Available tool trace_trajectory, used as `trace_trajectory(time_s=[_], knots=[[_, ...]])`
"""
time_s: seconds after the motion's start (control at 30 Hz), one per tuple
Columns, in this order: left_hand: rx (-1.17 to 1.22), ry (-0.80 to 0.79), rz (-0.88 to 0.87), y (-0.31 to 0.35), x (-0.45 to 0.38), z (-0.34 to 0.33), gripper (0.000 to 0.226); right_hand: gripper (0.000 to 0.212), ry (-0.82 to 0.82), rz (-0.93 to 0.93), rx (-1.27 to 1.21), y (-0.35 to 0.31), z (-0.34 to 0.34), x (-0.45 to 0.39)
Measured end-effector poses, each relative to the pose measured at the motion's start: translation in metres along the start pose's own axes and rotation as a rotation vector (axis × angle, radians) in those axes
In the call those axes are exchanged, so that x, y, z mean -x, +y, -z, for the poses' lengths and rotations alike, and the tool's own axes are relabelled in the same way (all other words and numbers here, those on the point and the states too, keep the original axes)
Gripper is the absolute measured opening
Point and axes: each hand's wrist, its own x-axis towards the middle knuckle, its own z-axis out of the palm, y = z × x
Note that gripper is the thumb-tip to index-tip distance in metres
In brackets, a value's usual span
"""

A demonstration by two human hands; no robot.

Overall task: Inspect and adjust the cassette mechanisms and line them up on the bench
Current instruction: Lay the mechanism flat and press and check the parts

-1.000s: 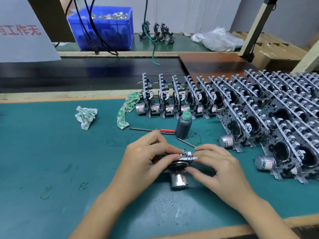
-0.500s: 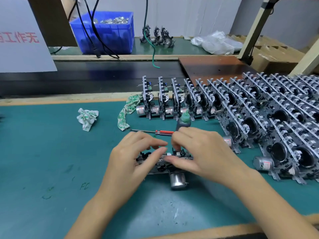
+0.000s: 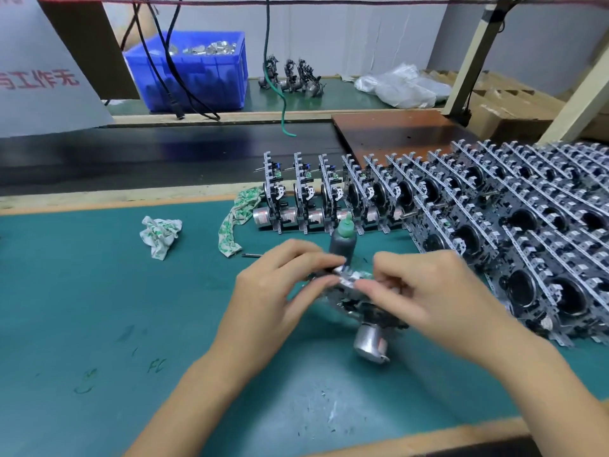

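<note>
I hold one cassette mechanism [image 3: 361, 306] just above the green bench mat [image 3: 99, 291], tilted, its silver motor [image 3: 370, 341] pointing toward me. My left hand [image 3: 280, 291] grips its left side with curled fingers. My right hand [image 3: 438, 291] pinches its top edge from the right. Much of the mechanism is hidden under both hands. Several finished mechanisms [image 3: 329, 199] stand upright in a row behind, running into a dense block [image 3: 527, 232] at the right.
A dark bottle with a green cap [image 3: 342, 239] stands just behind my hands. A screwdriver tip [image 3: 250, 255] pokes out left of my left hand. Two crumpled cloths [image 3: 161, 234] [image 3: 239, 219] lie on the mat. A blue bin [image 3: 194, 70] sits beyond the conveyor.
The mechanism has been lifted and tilted, motor now toward me. My right hand has shifted right along the top edge; my left hand stays on the left side.
</note>
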Motion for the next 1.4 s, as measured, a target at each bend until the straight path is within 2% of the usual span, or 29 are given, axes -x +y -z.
trace_trajectory(time_s=[0.23, 0.43, 0.57, 0.7, 1.03, 1.13, 1.3, 1.4], knots=[[0.088, -0.091, -0.091, 0.03, -0.065, -0.039, 0.017, 0.042, 0.187, -0.214, 0.079, 0.022, 0.047, 0.015], [0.122, -0.045, 0.03, 0.03, -0.099, -0.062, 0.011, 0.045, 0.392, -0.337, 0.081, 0.032, 0.026, 0.0], [0.072, -0.068, 0.149, 0.022, -0.098, -0.08, 0.006, 0.038, 0.391, -0.301, 0.232, 0.038, 0.009, -0.004], [0.04, -0.064, 0.137, 0.017, -0.083, -0.087, 0.008, 0.03, 0.391, -0.244, 0.316, 0.041, -0.002, 0.001], [-0.027, 0.096, 0.131, 0.012, -0.043, -0.085, 0.011, 0.03, 0.328, -0.063, 0.502, 0.027, -0.018, 0.008], [-0.05, 0.08, 0.137, 0.01, -0.042, -0.08, 0.012, 0.029, 0.293, -0.074, 0.371, 0.025, -0.014, 0.005], [-0.162, -0.02, 0.115, 0.008, -0.045, -0.072, 0.012, 0.048, 0.227, -0.358, 0.037, 0.02, -0.018, 0.0], [-0.189, -0.066, 0.09, 0.007, -0.052, -0.07, 0.014, 0.049, 0.244, -0.438, -0.039, 0.023, -0.019, -0.002]])
